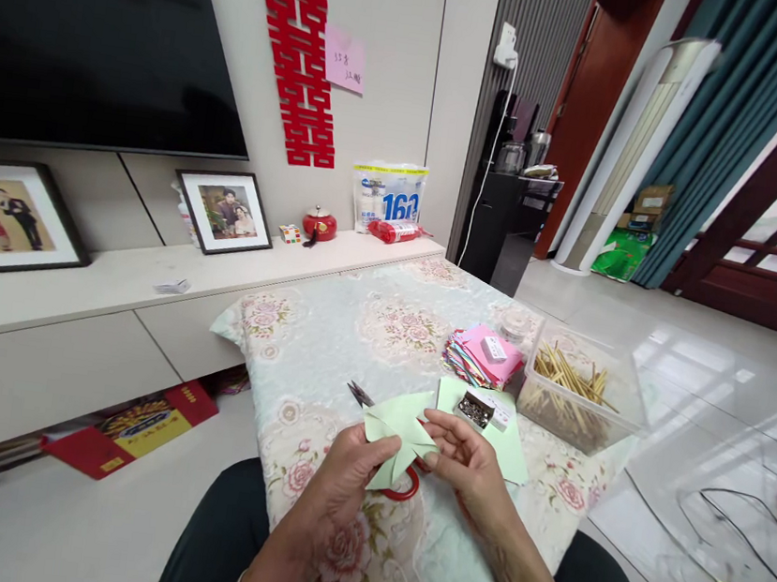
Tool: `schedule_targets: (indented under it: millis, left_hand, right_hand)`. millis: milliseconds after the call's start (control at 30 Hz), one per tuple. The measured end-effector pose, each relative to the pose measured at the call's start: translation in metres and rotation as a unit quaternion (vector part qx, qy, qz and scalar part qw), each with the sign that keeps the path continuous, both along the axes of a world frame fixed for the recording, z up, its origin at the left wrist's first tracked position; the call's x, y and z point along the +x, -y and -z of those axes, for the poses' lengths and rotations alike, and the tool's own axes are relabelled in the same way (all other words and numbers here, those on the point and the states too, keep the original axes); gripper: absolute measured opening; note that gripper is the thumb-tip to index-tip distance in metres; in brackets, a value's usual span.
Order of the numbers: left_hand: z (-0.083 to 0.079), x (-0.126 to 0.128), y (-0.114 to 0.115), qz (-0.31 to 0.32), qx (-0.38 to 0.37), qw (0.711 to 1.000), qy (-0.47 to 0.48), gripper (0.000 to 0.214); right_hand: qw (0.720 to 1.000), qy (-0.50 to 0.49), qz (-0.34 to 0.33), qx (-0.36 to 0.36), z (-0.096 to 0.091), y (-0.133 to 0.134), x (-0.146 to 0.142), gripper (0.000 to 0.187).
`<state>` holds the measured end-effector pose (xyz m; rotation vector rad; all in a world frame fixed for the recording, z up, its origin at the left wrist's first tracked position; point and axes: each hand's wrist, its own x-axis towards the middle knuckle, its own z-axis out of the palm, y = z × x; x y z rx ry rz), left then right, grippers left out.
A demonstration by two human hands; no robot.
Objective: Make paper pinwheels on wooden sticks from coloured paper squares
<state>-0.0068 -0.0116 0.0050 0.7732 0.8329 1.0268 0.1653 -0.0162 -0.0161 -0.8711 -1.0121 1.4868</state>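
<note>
A single head-worn camera looks forward and down from the seated person's eye level, close above the table, facing the television wall, with floor visible on both sides.

Floral-clothed table, scissors, paper stack, green sheet, stick box

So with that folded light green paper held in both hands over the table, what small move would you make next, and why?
Probably press the next crease flat. Both the left hand and the right hand pinch the folded light green paper, whose flaps stand loose, while the red-handled scissors lie untouched beneath it on the floral tablecloth.
</note>
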Motion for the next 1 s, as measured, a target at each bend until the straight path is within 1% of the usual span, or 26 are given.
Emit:
schedule_targets:
  millis: [67, 200, 300, 367, 433, 467, 567, 600, 633, 667, 733, 800, 867, 1000]
  left_hand:
    - [-0.0004, 0.0006, 0.0000, -0.008, -0.004, 1.000, -0.009, 0.038]
    - [-0.0001, 0.0018, -0.0005, -0.006, -0.003, 1.000, -0.020, 0.036]
    - [0.0009, 0.0020, -0.0010, -0.002, 0.005, 1.000, -0.020, 0.035]
    - [0.0008, 0.0021, -0.0009, 0.005, 0.010, 1.000, -0.018, 0.036]
    - [0.0001, 0.0025, -0.0005, 0.011, 0.010, 1.000, -0.016, 0.037]
    - [-0.0004, 0.0028, -0.0002, 0.013, 0.009, 1.000, -0.013, 0.037]
    - [-0.0024, 0.0041, 0.0011, 0.009, 0.007, 1.000, -0.008, 0.037]
    - [-0.0031, 0.0045, 0.0015, 0.008, 0.008, 1.000, -0.007, 0.036]
    - [-0.0038, 0.0049, 0.0019, 0.008, 0.008, 1.000, -0.008, 0.035]
    - [-0.0044, 0.0053, 0.0022, 0.007, 0.005, 1.000, -0.010, 0.033]
    - [-0.0054, 0.0061, 0.0028, 0.005, -0.004, 1.000, -0.014, 0.029]
    - [-0.0057, 0.0069, 0.0033, 0.000, -0.012, 1.000, -0.018, 0.026]
    - [-0.0055, 0.0079, 0.0038, -0.007, -0.015, 0.999, -0.027, 0.027]
    - [-0.0031, 0.0097, 0.0049, -0.016, -0.015, 0.999, -0.044, 0.026]
  right_hand:
    - [1.000, 0.016, 0.014, 0.022, 0.0015, -0.0008, -0.0007, 0.048]
    - [0.993, 0.055, 0.060, 0.091, 0.0037, 0.0000, -0.0030, 0.039]
    - [0.979, 0.111, 0.095, 0.139, 0.0052, 0.0009, -0.0033, 0.034]
    - [0.965, 0.163, 0.115, 0.168, 0.0055, 0.0011, -0.0027, 0.031]
    - [0.941, 0.226, 0.135, 0.212, 0.0047, 0.0013, -0.0020, 0.031]
    - [0.923, 0.262, 0.146, 0.240, 0.0040, 0.0015, -0.0018, 0.032]
    - [0.857, 0.356, 0.187, 0.323, 0.0016, 0.0033, -0.0021, 0.037]
    - [0.840, 0.374, 0.200, 0.339, 0.0010, 0.0043, -0.0024, 0.036]
    - [0.830, 0.386, 0.210, 0.345, 0.0005, 0.0052, -0.0028, 0.033]
    - [0.827, 0.391, 0.216, 0.341, 0.0001, 0.0062, -0.0031, 0.028]
    - [0.840, 0.390, 0.214, 0.310, -0.0009, 0.0076, -0.0035, 0.016]
    - [0.869, 0.373, 0.197, 0.258, -0.0020, 0.0080, -0.0035, 0.007]
    - [0.898, 0.344, 0.182, 0.207, -0.0028, 0.0076, -0.0033, 0.006]
    - [0.942, 0.263, 0.161, 0.135, -0.0021, 0.0057, -0.0026, 0.009]
